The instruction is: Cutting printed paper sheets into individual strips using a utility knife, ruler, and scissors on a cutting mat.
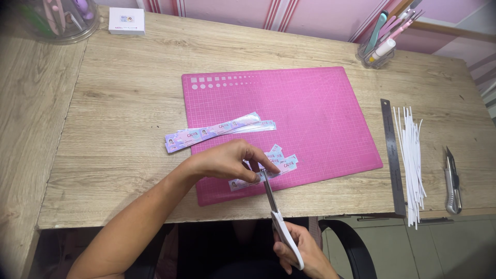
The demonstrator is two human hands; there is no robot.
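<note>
My left hand (230, 161) pinches a printed paper strip (243, 181) over the front edge of the pink cutting mat (310, 113). My right hand (305, 253) grips white-handled scissors (276, 212) below the table edge, and the blades point up into that strip. Small cut labels (281, 157) lie piled just right of my left fingers. A stack of long uncut printed strips (217, 130) lies across the mat's left edge.
A steel ruler (391, 155), a bundle of thin white paper offcuts (411, 160) and a utility knife (452, 183) lie at the right. A clear pen holder (380, 44) stands at the back right, a small white box (126, 20) and a round container (59, 18) at the back left.
</note>
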